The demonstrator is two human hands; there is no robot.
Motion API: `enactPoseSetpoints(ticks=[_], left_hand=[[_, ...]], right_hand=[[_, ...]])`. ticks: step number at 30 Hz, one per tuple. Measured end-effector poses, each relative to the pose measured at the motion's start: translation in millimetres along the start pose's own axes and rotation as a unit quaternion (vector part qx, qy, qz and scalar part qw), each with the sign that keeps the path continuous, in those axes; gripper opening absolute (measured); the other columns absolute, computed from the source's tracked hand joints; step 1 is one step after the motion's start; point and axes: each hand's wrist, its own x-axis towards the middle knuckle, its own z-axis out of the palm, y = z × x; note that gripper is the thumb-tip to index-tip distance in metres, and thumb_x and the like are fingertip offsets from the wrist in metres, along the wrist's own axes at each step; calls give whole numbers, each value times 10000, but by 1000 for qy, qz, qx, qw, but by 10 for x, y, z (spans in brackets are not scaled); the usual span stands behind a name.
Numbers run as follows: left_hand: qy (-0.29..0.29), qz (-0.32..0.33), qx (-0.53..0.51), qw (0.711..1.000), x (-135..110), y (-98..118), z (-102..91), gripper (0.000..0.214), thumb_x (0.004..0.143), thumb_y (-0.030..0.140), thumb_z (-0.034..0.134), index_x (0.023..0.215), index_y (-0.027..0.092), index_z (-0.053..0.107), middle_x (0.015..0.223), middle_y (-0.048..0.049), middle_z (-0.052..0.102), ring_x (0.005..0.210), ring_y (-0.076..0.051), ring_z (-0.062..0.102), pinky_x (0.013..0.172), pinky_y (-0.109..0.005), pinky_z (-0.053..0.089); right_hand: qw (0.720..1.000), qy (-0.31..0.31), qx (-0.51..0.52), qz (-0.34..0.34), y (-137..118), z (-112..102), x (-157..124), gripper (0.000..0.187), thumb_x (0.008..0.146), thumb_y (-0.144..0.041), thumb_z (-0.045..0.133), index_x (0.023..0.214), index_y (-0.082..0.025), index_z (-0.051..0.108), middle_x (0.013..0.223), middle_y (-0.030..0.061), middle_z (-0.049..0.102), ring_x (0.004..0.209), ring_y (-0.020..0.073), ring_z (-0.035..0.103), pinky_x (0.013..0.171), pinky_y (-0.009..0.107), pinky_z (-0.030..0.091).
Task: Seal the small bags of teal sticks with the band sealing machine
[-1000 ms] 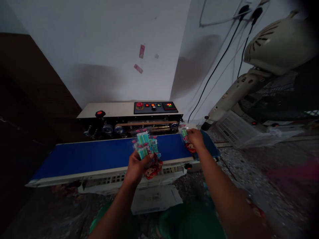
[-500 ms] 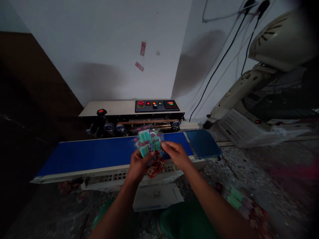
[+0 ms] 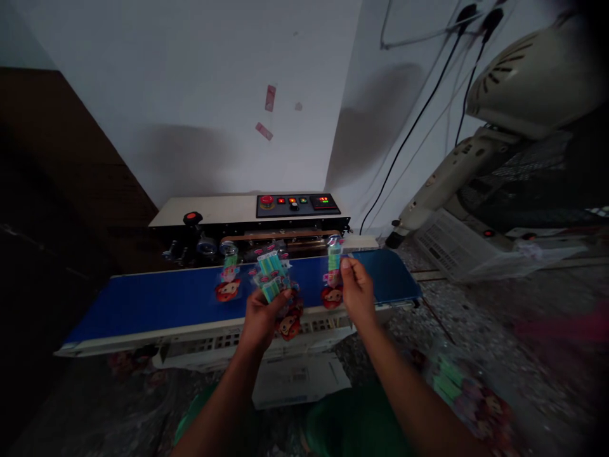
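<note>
My left hand (image 3: 262,316) is closed around a stack of small clear packets (image 3: 272,271) holding green and blue striped pieces, with red-haired cartoon figures at their lower ends. To its right, my right hand (image 3: 358,289) pinches the edge of one such packet (image 3: 333,270), held upright at the sealing machine. Another single packet (image 3: 228,279) lies on the blue conveyor belt (image 3: 162,297), left of the stack. Behind the belt stands the band sealing machine (image 3: 209,211), its rollers and brown band along the front.
The machine's control panel (image 3: 299,205) has a red knob and lit digits. At right stand a beige jointed device (image 3: 442,171) and a white plastic crate (image 3: 447,238). More packets (image 3: 471,393) lie low at right. Below the belt is a white box (image 3: 299,381).
My right hand has moved right, away from the stack, with a single packet in its fingers. A separate packet now shows on the belt at left. The left hand keeps its stack.
</note>
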Motion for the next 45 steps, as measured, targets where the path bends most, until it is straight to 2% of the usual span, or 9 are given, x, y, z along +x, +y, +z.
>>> enactPoseSetpoints(ticks=[6, 11, 15, 22, 28, 31, 34, 38, 45], left_hand=[[-1, -7, 6, 1000, -2, 27, 11, 233, 589, 259, 779, 780, 151, 700, 763, -55, 727, 667, -201, 672, 604, -291, 528], [-16, -11, -8, 1000, 0, 5, 14, 238, 602, 245, 774, 804, 147, 698, 760, -55, 726, 657, -194, 671, 608, -296, 534], [-23, -16, -17, 999, -1, -4, -3, 242, 610, 252, 768, 810, 139, 691, 740, -55, 719, 615, -194, 667, 590, -311, 535], [8, -3, 2, 1000, 14, 5, 3, 313, 581, 258, 786, 852, 154, 671, 775, -45, 724, 645, -184, 669, 590, -278, 524], [-19, -4, -12, 1000, 4, -5, 4, 344, 598, 263, 776, 901, 155, 656, 830, -60, 722, 693, -199, 673, 638, -316, 532], [-7, -5, -13, 1000, 8, -1, 3, 338, 591, 263, 779, 884, 144, 661, 828, -67, 720, 702, -202, 671, 644, -317, 533], [-3, -2, -9, 1000, 3, 18, 12, 322, 597, 277, 775, 871, 141, 673, 815, -63, 722, 696, -201, 669, 653, -319, 531], [-21, 7, 0, 1000, -25, 43, 36, 298, 615, 281, 762, 868, 140, 692, 824, -58, 726, 693, -193, 665, 660, -306, 524], [11, 3, -12, 1000, 6, 7, -1, 272, 598, 272, 771, 821, 138, 692, 725, -33, 710, 641, -175, 649, 624, -288, 502]], right_hand=[[992, 98, -25, -73, 80, -276, 266, 304, 842, -456, 463, 880, -185, 595, 698, -14, 563, 617, 112, 499, 589, 225, 416], [992, 83, -2, -98, 159, -257, 282, 307, 852, -431, 450, 908, -174, 607, 849, 23, 611, 784, 145, 534, 724, 247, 418], [990, 72, -106, -55, 319, -325, 396, 367, 858, -474, 399, 901, -168, 597, 752, 18, 598, 686, 144, 514, 651, 242, 399], [918, 40, -394, 26, 554, -586, 809, 350, 875, -340, 336, 868, -142, 624, 821, 104, 652, 786, 201, 574, 665, 263, 366], [882, -42, -465, 68, 454, -241, 930, 330, 877, -291, 354, 897, -125, 640, 868, 144, 665, 839, 220, 608, 680, 268, 384], [903, -48, -427, 18, 273, -85, 788, 340, 878, -354, 389, 968, -132, 630, 937, 139, 656, 921, 230, 590, 763, 291, 400], [967, -113, -223, -40, 57, 14, 439, 400, 874, -465, 396, 1071, -186, 605, 1038, 85, 643, 956, 202, 580, 804, 292, 423], [969, -247, 2, -5, -59, 170, -59, 348, 834, -473, 487, 1006, -218, 652, 942, 30, 665, 861, 174, 593, 729, 262, 451], [997, -53, 49, -34, -4, 175, -93, 296, 852, -452, 457, 861, -193, 599, 793, 0, 602, 750, 135, 530, 682, 235, 415]])
